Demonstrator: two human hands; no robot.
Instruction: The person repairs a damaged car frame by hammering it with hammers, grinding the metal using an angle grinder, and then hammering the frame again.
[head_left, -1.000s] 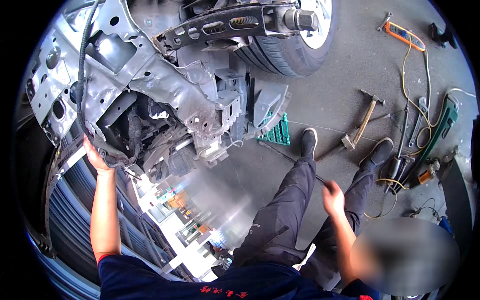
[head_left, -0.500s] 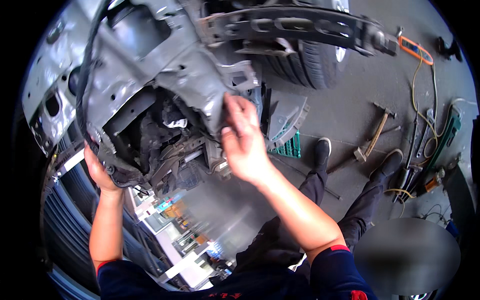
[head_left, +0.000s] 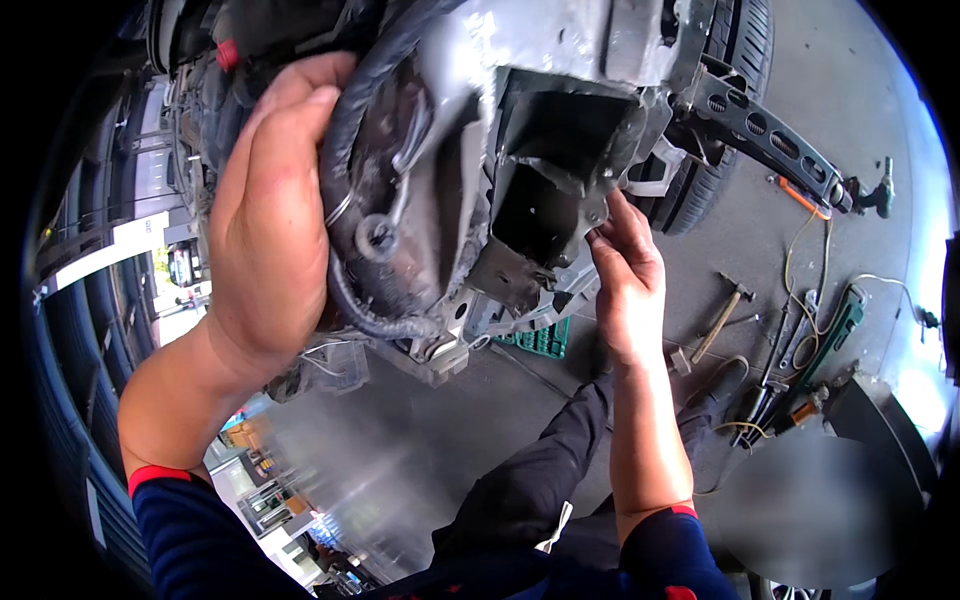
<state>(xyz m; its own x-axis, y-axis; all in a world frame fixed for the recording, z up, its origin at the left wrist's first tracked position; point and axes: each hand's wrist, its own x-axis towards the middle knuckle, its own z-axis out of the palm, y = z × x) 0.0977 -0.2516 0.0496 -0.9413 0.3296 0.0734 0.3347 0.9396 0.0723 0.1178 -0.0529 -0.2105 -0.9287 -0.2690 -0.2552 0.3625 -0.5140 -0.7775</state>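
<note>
A grey sheet-metal car body panel [head_left: 560,45] with a large rectangular opening fills the upper middle. Along its left side curves a black, sleeved cable or hose [head_left: 338,165]. My left hand [head_left: 265,215] is closed around that left edge, fingertips near the top beside the cable; its palm side is partly hidden. On the right, my right hand [head_left: 632,280] grips the panel's torn lower right edge, thumb toward me and fingers partly behind the metal. Inside the opening it is dark.
A slotted metal bar [head_left: 765,125] juts out right, past a tire [head_left: 690,195]. On the floor lie a hammer [head_left: 720,325], wrenches [head_left: 800,325], a green tool [head_left: 838,325], an orange tool [head_left: 800,197] with a cable, and a green tray [head_left: 545,342]. A dark blurred round patch [head_left: 820,510] covers the lower right.
The view has shifted closer to the panel's cabled edge. My left hand appears higher and larger, and my right hand has moved right and slightly down to the panel's lower right edge.
</note>
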